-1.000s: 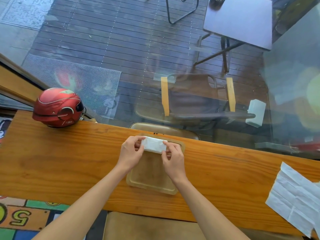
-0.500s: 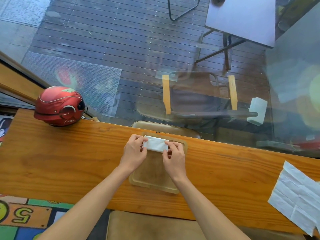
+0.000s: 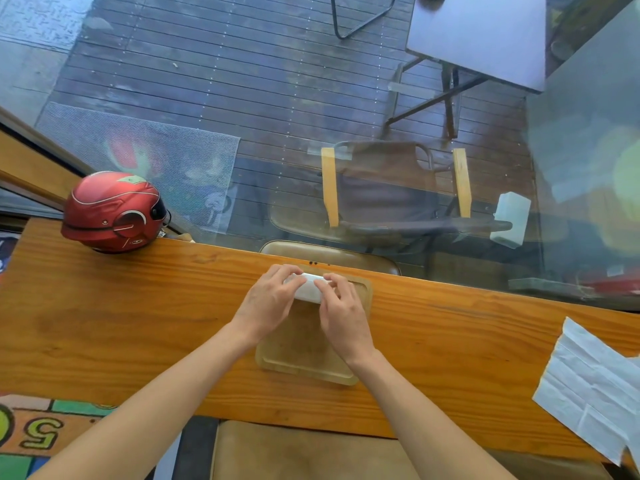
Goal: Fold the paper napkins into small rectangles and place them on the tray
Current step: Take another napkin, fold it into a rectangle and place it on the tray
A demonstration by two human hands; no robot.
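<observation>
A small folded white napkin (image 3: 308,289) lies at the far end of the light wooden tray (image 3: 304,358) on the counter. My left hand (image 3: 266,303) covers its left end, fingers curled over it. My right hand (image 3: 341,310) holds its right end, fingertips bent onto the paper. Both hands hide most of the napkin. Unfolded white napkins (image 3: 595,386) lie at the counter's right end.
A red helmet (image 3: 110,211) sits at the counter's far left corner. The wooden counter (image 3: 121,323) runs along a glass pane with a deck, a chair and a table behind it. A padded seat (image 3: 311,452) is below the near edge.
Both hands have closed in over the folded napkin and lowered it toward the tray's far end, so less of it shows. The view shifted slightly.
</observation>
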